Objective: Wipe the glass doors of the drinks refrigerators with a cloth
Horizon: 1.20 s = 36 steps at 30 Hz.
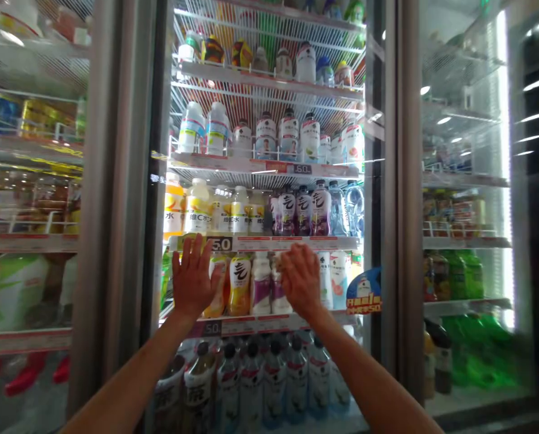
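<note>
I face a glass-fronted drinks cooler (269, 241). My left hand (194, 278) is raised flat with its fingers spread and pointing up, in front of an orange-labelled bottle (239, 284) on the fourth shelf. My right hand (300, 281) lies flat at the same height with its fingers close together and angled up-left. It covers part of a white and purple bottle (261, 283). Neither hand holds anything. Both seem pressed to the glass, though I cannot tell whether they touch it.
Shelves of bottles fill the cooler, with price strips (269, 242) along their fronts. Dark-capped bottles (251, 380) stand on the lowest shelf. A grey door frame (111, 199) stands at the left and another (398, 199) at the right. Neighbouring cooler doors flank both sides.
</note>
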Motion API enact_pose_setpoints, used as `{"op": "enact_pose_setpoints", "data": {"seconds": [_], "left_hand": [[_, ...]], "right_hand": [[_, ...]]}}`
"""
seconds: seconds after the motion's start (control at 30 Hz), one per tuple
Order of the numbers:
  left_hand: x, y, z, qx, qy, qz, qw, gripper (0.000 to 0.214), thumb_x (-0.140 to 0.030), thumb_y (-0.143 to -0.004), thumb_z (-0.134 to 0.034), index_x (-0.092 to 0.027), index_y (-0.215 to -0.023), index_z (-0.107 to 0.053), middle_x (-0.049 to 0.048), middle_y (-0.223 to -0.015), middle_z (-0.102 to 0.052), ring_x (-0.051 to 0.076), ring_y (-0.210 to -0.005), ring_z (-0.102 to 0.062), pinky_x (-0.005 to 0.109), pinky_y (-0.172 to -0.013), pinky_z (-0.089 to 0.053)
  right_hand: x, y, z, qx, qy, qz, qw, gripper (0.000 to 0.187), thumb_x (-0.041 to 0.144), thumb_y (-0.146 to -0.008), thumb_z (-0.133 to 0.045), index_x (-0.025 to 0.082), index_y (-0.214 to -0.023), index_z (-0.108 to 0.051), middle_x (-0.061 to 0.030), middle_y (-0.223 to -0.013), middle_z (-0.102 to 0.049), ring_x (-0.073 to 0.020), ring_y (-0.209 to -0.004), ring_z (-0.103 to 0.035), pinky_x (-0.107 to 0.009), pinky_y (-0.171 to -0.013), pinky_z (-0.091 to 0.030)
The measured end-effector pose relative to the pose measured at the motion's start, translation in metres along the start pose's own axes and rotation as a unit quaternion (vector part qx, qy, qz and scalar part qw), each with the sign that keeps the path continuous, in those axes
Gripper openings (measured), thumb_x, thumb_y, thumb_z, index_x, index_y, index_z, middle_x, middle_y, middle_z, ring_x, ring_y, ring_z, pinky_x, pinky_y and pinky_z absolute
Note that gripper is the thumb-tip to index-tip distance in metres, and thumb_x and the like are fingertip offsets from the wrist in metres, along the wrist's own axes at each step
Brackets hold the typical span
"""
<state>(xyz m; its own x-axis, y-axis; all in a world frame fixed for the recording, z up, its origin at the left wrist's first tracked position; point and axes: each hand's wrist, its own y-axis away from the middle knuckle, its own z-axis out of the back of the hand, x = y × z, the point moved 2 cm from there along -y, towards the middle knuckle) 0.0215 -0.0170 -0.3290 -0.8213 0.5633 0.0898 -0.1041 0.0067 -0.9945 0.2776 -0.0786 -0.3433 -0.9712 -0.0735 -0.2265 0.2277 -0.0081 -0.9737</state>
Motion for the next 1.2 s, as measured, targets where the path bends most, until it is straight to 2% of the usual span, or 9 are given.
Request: {"op": "enact_pose_setpoints", "data": {"seconds": [0.1, 0.27, 0.33, 0.5, 0.73, 0.93, 1.0, 1.13, 1.2], "left_hand": [[0.001, 0.001, 0.0, -0.003, -0.003, 0.0, 1.0, 0.061, -0.036, -0.087, -0.043, -0.026, -0.143, -0.021, 0.0074, -0.149, -0.024, 0.027, -0.139, -0.016, 0.052, -0.112, -0.012], [0.0, 0.001, 0.0, -0.01, -0.021, -0.012, 1.0, 0.061, -0.035, -0.087, -0.043, -0.023, -0.143, -0.022, 0.0092, -0.149, -0.024, 0.026, -0.139, -0.015, 0.05, -0.112, -0.012], [-0.001, 0.001, 0.0, -0.01, -0.031, -0.02, 0.999, 0.06, -0.035, -0.088, -0.042, -0.021, -0.143, -0.022, 0.0107, -0.148, -0.025, 0.026, -0.14, -0.014, 0.05, -0.112, -0.012], [0.003, 0.004, 0.003, -0.003, -0.047, -0.037, 0.998, 0.059, -0.035, -0.089, -0.041, -0.019, -0.143, -0.023, 0.0125, -0.147, -0.027, 0.025, -0.14, -0.014, 0.048, -0.112, -0.013], [0.013, 0.02, 0.009, 0.01, -0.061, -0.075, 0.995, 0.06, -0.032, -0.088, -0.044, -0.021, -0.143, -0.021, 0.0109, -0.148, -0.026, 0.023, -0.139, -0.015, 0.043, -0.112, -0.017], [0.015, 0.021, 0.009, 0.004, -0.051, -0.073, 0.996, 0.062, -0.031, -0.087, -0.047, -0.023, -0.143, -0.021, 0.0088, -0.148, -0.025, 0.022, -0.139, -0.016, 0.043, -0.113, -0.016], [0.013, 0.024, 0.009, 0.007, -0.044, -0.067, 0.997, 0.063, -0.031, -0.087, -0.047, -0.024, -0.143, -0.02, 0.0085, -0.149, -0.025, 0.022, -0.139, -0.016, 0.043, -0.113, -0.015], [0.003, 0.039, 0.008, 0.01, -0.032, -0.044, 0.998, 0.064, -0.029, -0.087, -0.046, -0.022, -0.144, -0.017, 0.0087, -0.15, -0.019, 0.024, -0.14, -0.012, 0.045, -0.113, -0.012], [-0.002, 0.047, 0.008, 0.009, -0.027, -0.037, 0.999, 0.066, -0.028, -0.087, -0.046, -0.021, -0.144, -0.015, 0.0091, -0.151, -0.017, 0.024, -0.14, -0.01, 0.047, -0.113, -0.01]], "right_hand": [[0.0, 0.012, 0.004, 0.028, 0.0, 0.018, 0.999, 0.044, 0.024, -0.086, -0.042, 0.026, -0.13, -0.045, -0.0072, -0.138, -0.044, -0.0244, -0.138, -0.02, -0.051, -0.109, -0.024], [-0.068, 0.011, 0.016, -0.125, 0.089, -0.196, 0.969, 0.046, 0.024, -0.089, -0.036, 0.015, -0.134, -0.042, -0.0178, -0.139, -0.039, -0.0291, -0.136, -0.024, -0.055, -0.104, -0.028], [-0.044, 0.005, 0.01, -0.134, 0.073, -0.174, 0.973, 0.046, 0.023, -0.088, -0.037, 0.015, -0.134, -0.042, -0.0171, -0.139, -0.04, -0.029, -0.136, -0.023, -0.055, -0.104, -0.029], [0.046, 0.005, -0.007, -0.021, -0.025, 0.042, 0.999, 0.038, 0.023, -0.086, -0.044, 0.02, -0.123, -0.053, -0.0083, -0.133, -0.049, -0.0263, -0.136, -0.024, -0.048, -0.108, -0.027], [-0.031, 0.005, 0.004, -0.161, 0.067, -0.153, 0.973, 0.046, 0.021, -0.088, -0.041, 0.018, -0.133, -0.042, -0.0161, -0.139, -0.04, -0.0286, -0.135, -0.025, -0.056, -0.103, -0.029], [0.058, 0.042, -0.003, 0.018, -0.04, 0.038, 0.998, 0.042, 0.021, -0.086, -0.045, 0.022, -0.127, -0.05, -0.0079, -0.136, -0.047, -0.024, -0.138, -0.021, -0.047, -0.11, -0.023], [0.045, 0.058, 0.003, 0.025, -0.028, 0.018, 0.999, 0.042, 0.021, -0.086, -0.044, 0.025, -0.128, -0.049, -0.0068, -0.136, -0.047, -0.0234, -0.137, -0.023, -0.048, -0.11, -0.023], [-0.028, 0.075, 0.018, -0.085, 0.085, -0.191, 0.974, 0.046, 0.022, -0.089, -0.04, 0.02, -0.135, -0.04, -0.0144, -0.14, -0.039, -0.0288, -0.135, -0.025, -0.057, -0.104, -0.027], [-0.032, 0.077, 0.018, -0.12, 0.097, -0.224, 0.962, 0.048, 0.022, -0.089, -0.039, 0.019, -0.137, -0.038, -0.0162, -0.14, -0.038, -0.0298, -0.135, -0.025, -0.058, -0.103, -0.028]]}}
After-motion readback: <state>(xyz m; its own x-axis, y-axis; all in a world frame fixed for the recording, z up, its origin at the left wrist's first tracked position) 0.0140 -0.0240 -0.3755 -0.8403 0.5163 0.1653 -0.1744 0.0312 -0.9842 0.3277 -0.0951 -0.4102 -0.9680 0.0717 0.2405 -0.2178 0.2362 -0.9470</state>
